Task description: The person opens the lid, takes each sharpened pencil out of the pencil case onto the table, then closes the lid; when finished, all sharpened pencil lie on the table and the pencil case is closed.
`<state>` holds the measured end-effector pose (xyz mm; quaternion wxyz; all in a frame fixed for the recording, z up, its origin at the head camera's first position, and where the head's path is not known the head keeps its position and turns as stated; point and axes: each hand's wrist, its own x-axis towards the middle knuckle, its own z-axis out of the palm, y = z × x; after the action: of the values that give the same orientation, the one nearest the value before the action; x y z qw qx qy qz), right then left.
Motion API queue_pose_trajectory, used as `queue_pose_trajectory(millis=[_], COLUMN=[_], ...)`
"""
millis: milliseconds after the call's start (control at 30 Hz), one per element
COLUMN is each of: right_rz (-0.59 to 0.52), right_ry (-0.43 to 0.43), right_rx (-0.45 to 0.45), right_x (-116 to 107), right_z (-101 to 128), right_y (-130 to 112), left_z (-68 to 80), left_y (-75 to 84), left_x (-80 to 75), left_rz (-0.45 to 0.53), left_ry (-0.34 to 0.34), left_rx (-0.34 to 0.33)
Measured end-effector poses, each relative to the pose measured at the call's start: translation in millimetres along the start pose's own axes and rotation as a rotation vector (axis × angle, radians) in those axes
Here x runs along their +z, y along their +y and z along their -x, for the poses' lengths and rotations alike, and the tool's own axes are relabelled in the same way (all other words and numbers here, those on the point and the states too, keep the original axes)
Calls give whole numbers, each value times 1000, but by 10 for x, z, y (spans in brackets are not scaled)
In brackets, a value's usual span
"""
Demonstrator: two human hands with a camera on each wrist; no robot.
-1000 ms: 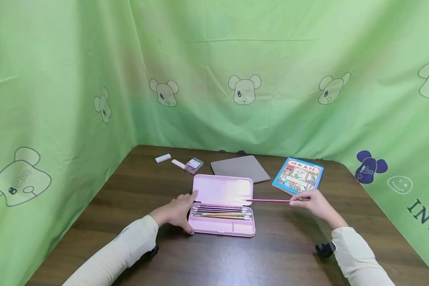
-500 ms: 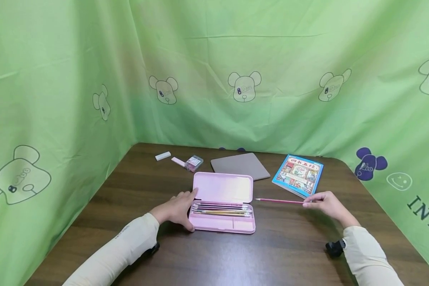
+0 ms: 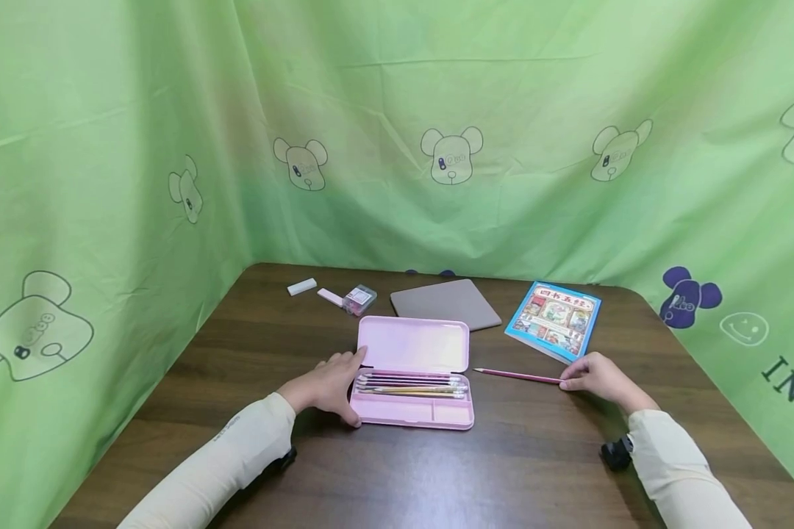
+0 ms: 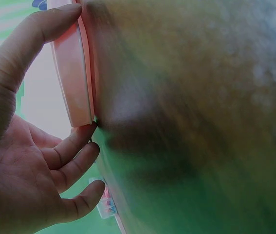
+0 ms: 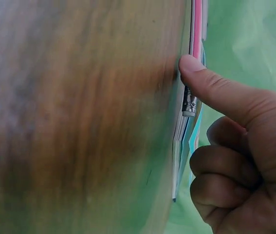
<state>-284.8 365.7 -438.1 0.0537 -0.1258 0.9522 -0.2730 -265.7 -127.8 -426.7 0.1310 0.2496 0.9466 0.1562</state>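
Right hand (image 3: 595, 376) pinches 1 pink pencil (image 3: 517, 375); left hand (image 3: 327, 389), fingers relaxed, steadies 1 case (image 3: 413, 371).

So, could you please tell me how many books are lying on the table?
2: a grey book behind the open pink case, and a blue picture book to its right, beyond the right hand. None seem hidden.

Book (image 3: 554, 319), grey pad (image 3: 446, 304), erasers (image 3: 301, 287)
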Motion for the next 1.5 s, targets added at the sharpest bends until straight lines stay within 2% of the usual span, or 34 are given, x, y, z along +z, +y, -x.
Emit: queue_pose_trajectory(millis=[100,500,667,1000,1200,1500], right_rz=[42,46,-20,-39,-51,-67], right_ry=[-19,-14,-4,12,-4,-58], right_rx=[2,4,17,-136,-169,-237], right_x=[-15,-11,-17,71,148,294], right_z=[-10,4,-11,-104,-184,-336], right_y=[-26,-75,-170,-537,-795,-1028], left_z=[-5,5,2,19,17,21], left_y=[1,5,13,32,39,48], left_x=[-5,-12,-19,-30,-36,-38], left_rz=[-3,-18,-19,-9,-5,13], left_ry=[6,6,7,-4,-13,-26], left_rx=[5,13,14,3,-5,-21])
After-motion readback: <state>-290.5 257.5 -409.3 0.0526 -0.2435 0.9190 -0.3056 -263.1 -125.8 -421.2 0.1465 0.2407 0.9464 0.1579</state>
